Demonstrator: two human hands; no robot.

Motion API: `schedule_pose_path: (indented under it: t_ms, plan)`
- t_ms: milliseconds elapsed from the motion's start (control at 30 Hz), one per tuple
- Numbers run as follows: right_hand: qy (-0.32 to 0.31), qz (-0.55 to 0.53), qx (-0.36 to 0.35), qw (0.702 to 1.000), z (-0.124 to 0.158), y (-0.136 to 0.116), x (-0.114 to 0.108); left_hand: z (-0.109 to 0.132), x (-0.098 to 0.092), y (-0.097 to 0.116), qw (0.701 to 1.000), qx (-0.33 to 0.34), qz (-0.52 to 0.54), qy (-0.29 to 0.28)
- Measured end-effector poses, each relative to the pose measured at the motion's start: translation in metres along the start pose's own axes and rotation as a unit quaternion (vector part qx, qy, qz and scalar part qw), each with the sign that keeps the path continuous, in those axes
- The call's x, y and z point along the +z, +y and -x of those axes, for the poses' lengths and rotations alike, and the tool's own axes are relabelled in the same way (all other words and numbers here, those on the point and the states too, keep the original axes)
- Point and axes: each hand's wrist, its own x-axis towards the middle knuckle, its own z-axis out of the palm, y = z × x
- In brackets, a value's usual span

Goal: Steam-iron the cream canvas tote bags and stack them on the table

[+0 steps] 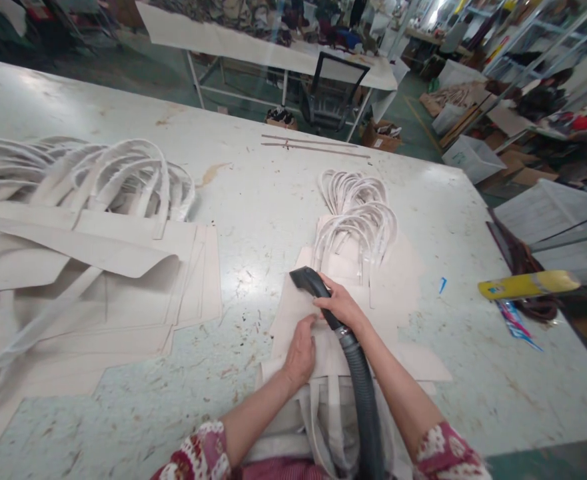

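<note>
A black vacuum nozzle [315, 284] on a ribbed hose [366, 393] is gripped in my right hand [343, 308]. Its flat mouth hangs over, or rests on, a cream fabric panel [293, 303]; I cannot tell if they touch. My left hand [300, 352] lies on the same cloth just below the nozzle, fingers extended and slightly bent, with the tips partly hidden. Behind the hands, looped white straps [356, 200] fan out from a stack of cream pieces [398, 280]. Nearer my body, more straps [334, 420] hang on fabric at the table's front edge.
A big pile of cream panels [198, 280] with looped straps [123, 173] covers the table's left side. To the right lie a yellow roll [528, 285], dark coiled cord [528, 303] and a small blue item [442, 285]. Thin strips [313, 145] lie near the far edge; a chair [330, 93] stands beyond.
</note>
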Motion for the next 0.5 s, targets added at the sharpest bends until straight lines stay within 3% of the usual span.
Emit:
schedule_pose_path:
  t_ms: [167, 267, 400, 500]
  plan:
    - [0.109, -0.034, 0.062, 0.991, 0.071, 0.026, -0.055, 0.002, 0.001, -0.001, 0.998, 0.027, -0.053, -0.02]
    - [0.132, -0.035, 0.11, 0.984, 0.113, 0.047, -0.07, -0.003, -0.002, 0.003, 0.995, 0.049, -0.069, -0.051]
    - [0.103, -0.028, 0.101, 0.989, 0.147, 0.062, -0.052, -0.008, -0.007, 0.012, 0.996, 0.035, -0.05, -0.065]
    - [0.065, -0.011, 0.045, 0.997, 0.148, 0.063, -0.031, -0.007, -0.01, 0.017, 0.996, 0.036, -0.038, -0.069]
